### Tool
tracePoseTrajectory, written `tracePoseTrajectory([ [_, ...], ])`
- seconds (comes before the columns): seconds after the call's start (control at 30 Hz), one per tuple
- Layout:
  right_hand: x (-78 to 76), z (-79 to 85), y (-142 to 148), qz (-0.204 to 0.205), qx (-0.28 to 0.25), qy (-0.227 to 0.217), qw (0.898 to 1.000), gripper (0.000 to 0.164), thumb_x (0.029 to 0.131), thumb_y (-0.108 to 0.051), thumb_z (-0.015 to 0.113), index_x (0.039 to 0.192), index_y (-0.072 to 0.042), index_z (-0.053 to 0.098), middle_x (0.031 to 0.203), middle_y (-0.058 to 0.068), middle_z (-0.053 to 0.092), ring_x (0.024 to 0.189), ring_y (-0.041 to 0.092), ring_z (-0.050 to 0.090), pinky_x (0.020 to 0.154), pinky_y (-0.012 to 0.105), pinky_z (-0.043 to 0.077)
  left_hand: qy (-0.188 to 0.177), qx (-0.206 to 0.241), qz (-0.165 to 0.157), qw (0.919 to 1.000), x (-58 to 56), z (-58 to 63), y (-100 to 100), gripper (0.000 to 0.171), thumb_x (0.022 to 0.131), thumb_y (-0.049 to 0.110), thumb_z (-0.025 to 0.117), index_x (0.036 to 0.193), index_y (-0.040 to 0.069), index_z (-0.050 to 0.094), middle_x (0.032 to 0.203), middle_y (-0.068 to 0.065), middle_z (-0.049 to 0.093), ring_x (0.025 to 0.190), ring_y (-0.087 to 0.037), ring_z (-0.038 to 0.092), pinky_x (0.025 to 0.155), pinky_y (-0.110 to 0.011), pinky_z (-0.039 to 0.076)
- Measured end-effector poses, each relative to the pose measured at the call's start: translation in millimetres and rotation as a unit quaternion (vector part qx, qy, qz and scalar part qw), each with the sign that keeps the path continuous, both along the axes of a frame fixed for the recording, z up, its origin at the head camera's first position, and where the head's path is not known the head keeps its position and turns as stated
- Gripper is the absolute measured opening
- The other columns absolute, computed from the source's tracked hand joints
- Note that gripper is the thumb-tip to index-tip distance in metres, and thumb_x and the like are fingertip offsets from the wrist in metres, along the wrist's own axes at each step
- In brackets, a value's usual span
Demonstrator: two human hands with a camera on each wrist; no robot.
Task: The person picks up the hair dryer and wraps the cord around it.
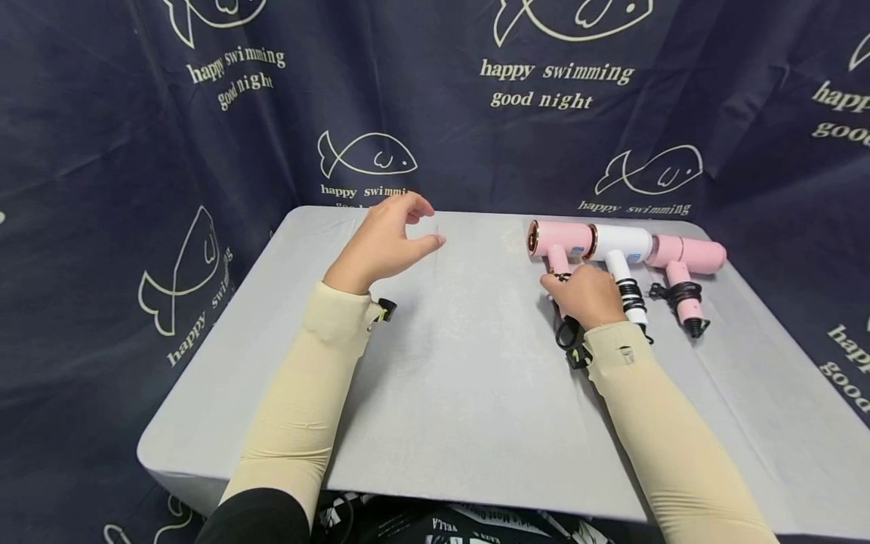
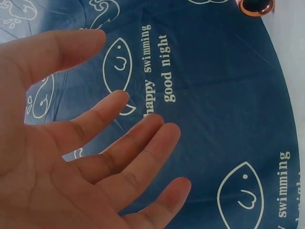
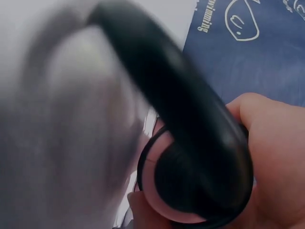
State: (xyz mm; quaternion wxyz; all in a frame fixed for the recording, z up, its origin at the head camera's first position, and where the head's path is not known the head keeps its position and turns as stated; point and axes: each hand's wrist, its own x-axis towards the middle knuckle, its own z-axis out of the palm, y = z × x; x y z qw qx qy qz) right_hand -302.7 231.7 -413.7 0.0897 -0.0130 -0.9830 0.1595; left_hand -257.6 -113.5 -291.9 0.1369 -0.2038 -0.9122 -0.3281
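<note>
Three hair dryers lie side by side at the table's far right: a pink hair dryer (image 1: 559, 240), a white hair dryer (image 1: 621, 245) and another pink hair dryer (image 1: 685, 257). My right hand (image 1: 586, 295) grips the handle of the left pink one, its black cord (image 3: 190, 138) looping past the fingers (image 3: 274, 143) in the right wrist view. My left hand (image 1: 389, 240) hovers above the table's far middle, holding nothing, with fingers (image 2: 128, 143) spread loosely.
The grey table (image 1: 435, 378) has rounded corners. A dark blue curtain (image 1: 102, 151) printed with fish and text hangs behind and on both sides. The other two dryers have black cords wound round their handles.
</note>
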Motion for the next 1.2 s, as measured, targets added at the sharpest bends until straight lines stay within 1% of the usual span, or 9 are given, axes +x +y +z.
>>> tracePoseTrajectory([
  [0.4, 0.7, 3.2, 11, -0.001, 0.006, -0.03, 1.0, 0.062, 0.082, -0.066, 0.048, 0.064, -0.008, 0.059, 0.074, 0.018, 0.062, 0.066, 0.033, 0.058, 0.053, 0.043, 0.043, -0.008, 0.003, -0.01, 0.9999, 0.7, 0.5, 3, 0.033, 0.081, 0.036, 0.068, 0.108, 0.019, 0.058, 0.11, 0.008, 0.058, 0.105, -0.015, 0.056, 0.092, -0.028, 0.043],
  [0.53, 3.2, 0.7, 13, -0.023, 0.008, -0.055, 0.998, 0.067, 0.075, -0.077, 0.048, 0.068, -0.011, 0.06, 0.079, 0.015, 0.064, 0.07, 0.031, 0.059, 0.047, 0.042, 0.04, -0.017, -0.006, -0.012, 0.9998, -0.3, -1.0, 3, 0.033, 0.082, 0.038, 0.065, 0.109, 0.02, 0.059, 0.111, 0.008, 0.058, 0.106, -0.015, 0.056, 0.093, -0.029, 0.043],
  [0.63, 3.5, -1.7, 13, -0.024, 0.002, -0.046, 0.999, 0.071, 0.07, -0.08, 0.053, 0.075, -0.009, 0.061, 0.085, 0.017, 0.063, 0.075, 0.032, 0.06, 0.047, 0.045, 0.041, -0.016, -0.01, -0.004, 0.9998, -0.6, -1.3, 1, 0.033, 0.082, 0.039, 0.065, 0.109, 0.021, 0.059, 0.111, 0.008, 0.058, 0.106, -0.014, 0.056, 0.092, -0.029, 0.043],
  [0.73, 1.0, -3.6, 11, 0.01, -0.011, -0.008, 1.0, 0.073, 0.071, -0.069, 0.064, 0.095, 0.0, 0.057, 0.1, 0.027, 0.053, 0.087, 0.039, 0.054, 0.062, 0.052, 0.045, -0.008, -0.009, -0.001, 0.9999, -0.8, -0.4, -2, 0.033, 0.083, 0.038, 0.065, 0.109, 0.02, 0.059, 0.111, 0.007, 0.059, 0.106, -0.015, 0.056, 0.092, -0.03, 0.044],
  [0.83, -3.1, -4.9, 8, 0.058, -0.01, 0.041, 0.997, 0.068, 0.069, -0.053, 0.074, 0.106, 0.0, 0.051, 0.113, 0.029, 0.041, 0.098, 0.044, 0.043, 0.081, 0.055, 0.04, -0.001, -0.012, 0.0, 0.9999, -0.9, 1.1, -2, 0.032, 0.083, 0.038, 0.065, 0.109, 0.02, 0.059, 0.111, 0.008, 0.059, 0.106, -0.015, 0.056, 0.092, -0.03, 0.044],
  [0.93, -6.0, -5.3, 4, 0.108, 0.013, 0.073, 0.991, 0.051, 0.066, -0.043, 0.078, 0.098, -0.008, 0.059, 0.115, 0.025, 0.041, 0.102, 0.043, 0.039, 0.086, 0.054, 0.035, 0.001, -0.013, 0.0, 0.9999, -1.0, 2.6, -2, 0.031, 0.083, 0.038, 0.065, 0.108, 0.02, 0.059, 0.11, 0.008, 0.059, 0.106, -0.015, 0.056, 0.092, -0.03, 0.044],
  [1.03, -6.1, -5.1, 1, 0.144, 0.038, 0.08, 0.986, 0.037, 0.065, -0.038, 0.079, 0.089, -0.013, 0.066, 0.113, 0.019, 0.043, 0.1, 0.041, 0.038, 0.085, 0.052, 0.035, -0.005, -0.016, -0.001, 0.9999, -1.1, 3.8, -2, 0.032, 0.083, 0.039, 0.064, 0.109, 0.021, 0.059, 0.11, 0.009, 0.059, 0.106, -0.014, 0.055, 0.092, -0.03, 0.044],
  [1.1, -5.6, -5.0, 0, 0.157, 0.045, 0.072, 0.984, 0.035, 0.065, -0.037, 0.079, 0.087, -0.013, 0.068, 0.111, 0.015, 0.044, 0.1, 0.039, 0.038, 0.086, 0.05, 0.035, -0.012, -0.014, -0.001, 0.9998, -0.9, 4.3, -3, 0.035, 0.083, 0.04, 0.065, 0.112, 0.02, 0.058, 0.112, 0.008, 0.058, 0.107, -0.014, 0.055, 0.093, -0.03, 0.044],
  [1.2, -5.3, -4.7, -1, 0.152, 0.046, 0.062, 0.985, 0.041, 0.063, -0.039, 0.081, 0.09, -0.012, 0.069, 0.115, 0.013, 0.043, 0.102, 0.038, 0.038, 0.088, 0.051, 0.037, -0.026, -0.005, 0.007, 0.9996, -0.5, 4.6, -6, 0.042, 0.083, 0.041, 0.065, 0.117, 0.02, 0.055, 0.117, 0.007, 0.057, 0.11, -0.013, 0.056, 0.094, -0.03, 0.044],
])
